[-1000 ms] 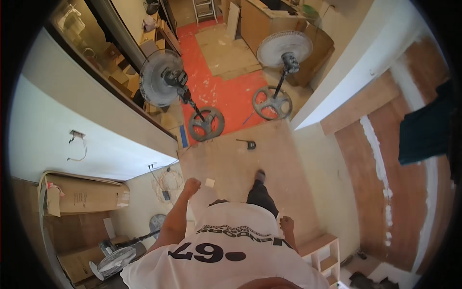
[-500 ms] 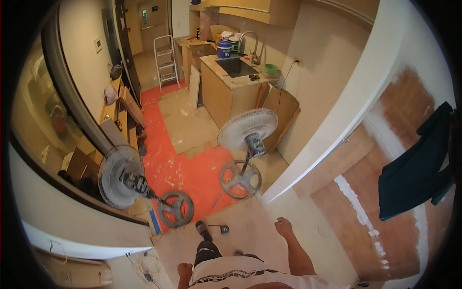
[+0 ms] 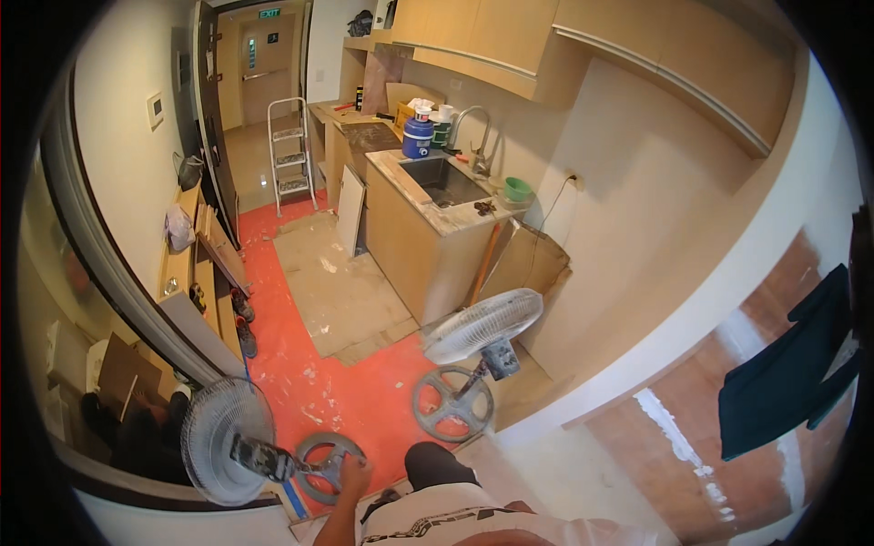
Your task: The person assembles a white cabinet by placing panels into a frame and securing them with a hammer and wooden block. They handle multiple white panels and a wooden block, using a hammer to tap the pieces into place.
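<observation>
Kitchen, red floor [image 3: 309, 382] | left hand [image 3: 353, 475] clasping fan [image 3: 228, 441] stand | second fan [image 3: 481, 328] right of grip | right hand unseen | sink [image 3: 443, 180] beyond, contents unclear

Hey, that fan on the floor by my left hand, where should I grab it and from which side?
Grip the short neck between the round base and the cage of the left fan, coming from above. The fan seems tipped over, the neck is narrow enough to wrap, and your left hand is already at the base rim.
</observation>
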Action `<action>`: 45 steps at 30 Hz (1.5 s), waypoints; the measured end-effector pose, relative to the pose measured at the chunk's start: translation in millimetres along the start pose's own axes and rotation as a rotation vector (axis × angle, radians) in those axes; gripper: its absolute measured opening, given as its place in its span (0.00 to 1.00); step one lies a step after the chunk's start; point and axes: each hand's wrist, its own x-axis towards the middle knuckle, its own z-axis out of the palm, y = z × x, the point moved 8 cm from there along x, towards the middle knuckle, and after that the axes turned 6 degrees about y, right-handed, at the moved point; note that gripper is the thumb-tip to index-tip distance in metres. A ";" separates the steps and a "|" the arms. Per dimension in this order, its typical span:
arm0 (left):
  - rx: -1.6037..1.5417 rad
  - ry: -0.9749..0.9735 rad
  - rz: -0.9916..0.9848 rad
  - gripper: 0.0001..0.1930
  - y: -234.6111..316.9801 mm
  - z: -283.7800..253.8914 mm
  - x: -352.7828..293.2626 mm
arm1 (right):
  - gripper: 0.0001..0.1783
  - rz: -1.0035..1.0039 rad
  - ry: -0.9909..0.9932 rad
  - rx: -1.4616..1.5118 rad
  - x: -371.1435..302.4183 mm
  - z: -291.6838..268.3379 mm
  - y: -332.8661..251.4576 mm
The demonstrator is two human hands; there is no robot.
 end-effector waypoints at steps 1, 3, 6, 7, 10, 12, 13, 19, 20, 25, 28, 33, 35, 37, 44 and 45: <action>-0.034 -0.010 0.019 0.11 8.0 4.7 19.6 | 0.13 0.207 -0.002 0.047 16.2 -2.5 8.3; -0.104 -0.039 0.047 0.11 21.8 19.4 51.6 | 0.13 0.628 -0.024 0.139 28.7 -15.7 11.1; -0.198 -0.111 -0.038 0.11 37.3 40.6 99.7 | 0.13 0.646 0.063 0.280 98.3 -65.8 5.7; -0.151 -0.166 0.002 0.12 41.7 50.3 119.8 | 0.13 0.597 0.097 0.305 128.7 -87.8 2.3; 0.019 -0.298 0.094 0.15 47.6 72.9 195.5 | 0.13 0.443 0.182 0.322 238.0 -164.4 -3.0; 0.156 -0.378 0.086 0.16 42.5 83.9 257.5 | 0.13 0.363 0.218 0.308 306.3 -210.0 -2.1; 0.124 -0.355 0.121 0.17 30.3 95.3 299.3 | 0.13 0.324 0.246 0.287 340.2 -241.3 0.8; 0.097 -0.216 0.068 0.16 4.8 64.7 469.7 | 0.14 0.225 0.303 0.220 474.9 -377.8 0.7; 0.087 -0.184 0.114 0.15 16.6 51.5 489.3 | 0.14 0.222 0.326 0.217 491.8 -403.9 -4.9; 0.082 -0.149 0.057 0.14 24.2 30.8 596.6 | 0.14 0.216 0.432 0.250 569.2 -493.0 -27.9; 0.089 -0.169 0.042 0.14 11.7 16.9 668.4 | 0.15 0.275 0.474 0.263 607.2 -518.2 -35.3; 0.102 -0.197 0.019 0.14 -4.4 -42.0 800.1 | 0.15 0.435 0.490 0.276 626.9 -543.3 -73.7; 0.115 -0.187 -0.002 0.14 -16.6 -64.9 847.7 | 0.15 0.458 0.496 0.291 642.3 -554.3 -91.4; 0.100 -0.177 -0.025 0.14 -32.0 -84.6 897.2 | 0.15 0.458 0.529 0.282 664.9 -579.6 -111.6; 0.266 -0.138 -0.138 0.16 -69.8 -116.5 1033.2 | 0.16 0.157 0.699 -0.103 794.2 -668.9 -146.1; 0.246 -0.149 -0.203 0.16 -68.0 -123.2 1042.3 | 0.18 -0.082 0.705 -0.386 819.1 -692.4 -168.7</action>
